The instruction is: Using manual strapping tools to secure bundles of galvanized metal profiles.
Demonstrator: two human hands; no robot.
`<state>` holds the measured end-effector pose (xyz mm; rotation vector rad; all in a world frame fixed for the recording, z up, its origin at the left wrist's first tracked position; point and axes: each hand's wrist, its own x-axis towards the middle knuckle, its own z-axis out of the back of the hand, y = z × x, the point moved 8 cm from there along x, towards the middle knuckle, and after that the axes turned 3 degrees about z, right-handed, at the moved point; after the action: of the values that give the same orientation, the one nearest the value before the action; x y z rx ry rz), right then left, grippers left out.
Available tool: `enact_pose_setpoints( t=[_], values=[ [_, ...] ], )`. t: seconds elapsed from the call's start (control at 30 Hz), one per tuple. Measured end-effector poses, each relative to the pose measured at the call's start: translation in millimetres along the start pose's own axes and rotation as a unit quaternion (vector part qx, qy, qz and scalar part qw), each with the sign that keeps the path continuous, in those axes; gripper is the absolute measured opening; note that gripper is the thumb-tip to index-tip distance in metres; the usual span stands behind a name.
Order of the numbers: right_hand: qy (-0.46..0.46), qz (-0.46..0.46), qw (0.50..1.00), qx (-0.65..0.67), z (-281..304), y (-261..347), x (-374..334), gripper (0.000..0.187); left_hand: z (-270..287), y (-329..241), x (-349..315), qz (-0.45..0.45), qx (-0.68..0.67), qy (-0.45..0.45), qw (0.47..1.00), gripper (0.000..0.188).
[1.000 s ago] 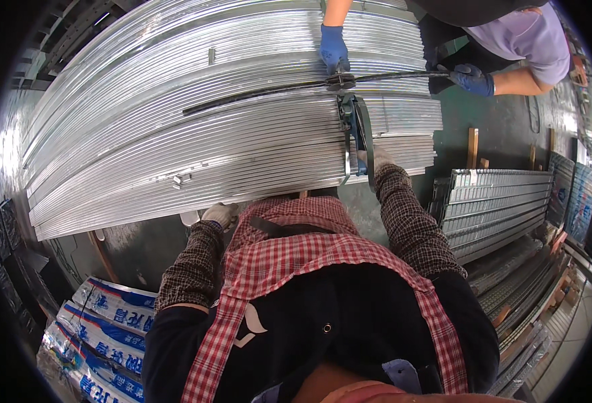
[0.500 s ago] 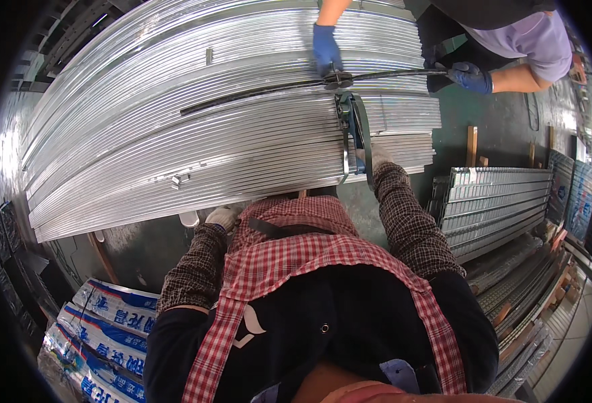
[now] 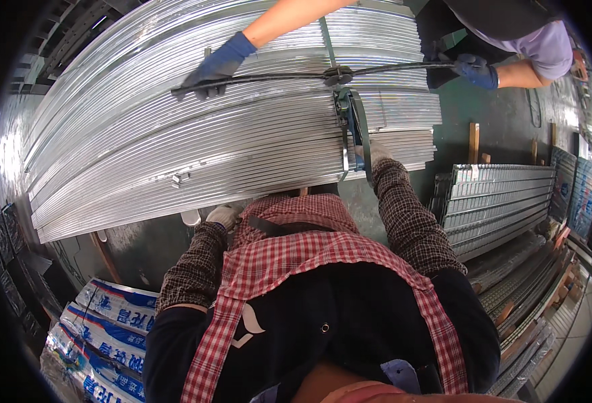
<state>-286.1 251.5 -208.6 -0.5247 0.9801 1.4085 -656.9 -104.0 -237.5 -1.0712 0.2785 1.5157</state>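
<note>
My right hand (image 3: pixel 379 152), in a pale glove, is closed on a dark green strapping tensioner (image 3: pixel 359 127), which stands on a wide stack of silvery metal profiles (image 3: pixel 262 158). A green strap (image 3: pixel 327 40) runs across the stack beyond it. Beside my apron rests my left hand (image 3: pixel 223 216), also gloved; it holds nothing that I can see. Just past the tensioner a co-worker's two blue-gloved hands grip the long black handles of a strap sealer (image 3: pixel 337 76). The left of those gloves (image 3: pixel 219 66) is on the handle's far end, the right one (image 3: pixel 476 71) on the other handle.
To the right, ribbed metal panels (image 3: pixel 497 205) stand beside wrapped lengths of profile (image 3: pixel 511 269). Packages in blue and white film (image 3: pixel 108 342) lie at the lower left. Small metal offcuts (image 3: pixel 178 180) sit on the stack. A wooden bar (image 3: pixel 473 142) lies beyond the stack's right end.
The co-worker's left hand has moved from the sealer's head leftward to the end of its handle. The green strap beyond the sealer now shows. My hands have stayed in place.
</note>
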Motion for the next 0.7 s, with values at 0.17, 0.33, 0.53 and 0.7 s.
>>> enact_pose_setpoints(
  t=[0.17,0.33,0.53,0.7],
  values=[
    [-0.008,-0.007,1.0,0.005,1.3,-1.4,-1.2,0.066,7.7,-6.9,-2.8,0.009,0.041,0.033,0.999,0.035],
    [0.019,-0.046,0.999,-0.014,4.3,9.8,-18.3,0.057,22.3,-15.6,-8.6,0.102,-0.07,0.09,0.988,0.032],
    [0.008,-0.022,0.999,0.03,10.3,18.6,-28.5,0.073,8.1,-15.2,-5.6,-0.025,0.16,0.036,0.986,0.03],
    [0.007,-0.015,1.0,-0.001,0.3,3.7,-6.7,0.074,2.5,-10.8,-0.9,-0.037,0.148,0.026,0.988,0.027]
  ],
)
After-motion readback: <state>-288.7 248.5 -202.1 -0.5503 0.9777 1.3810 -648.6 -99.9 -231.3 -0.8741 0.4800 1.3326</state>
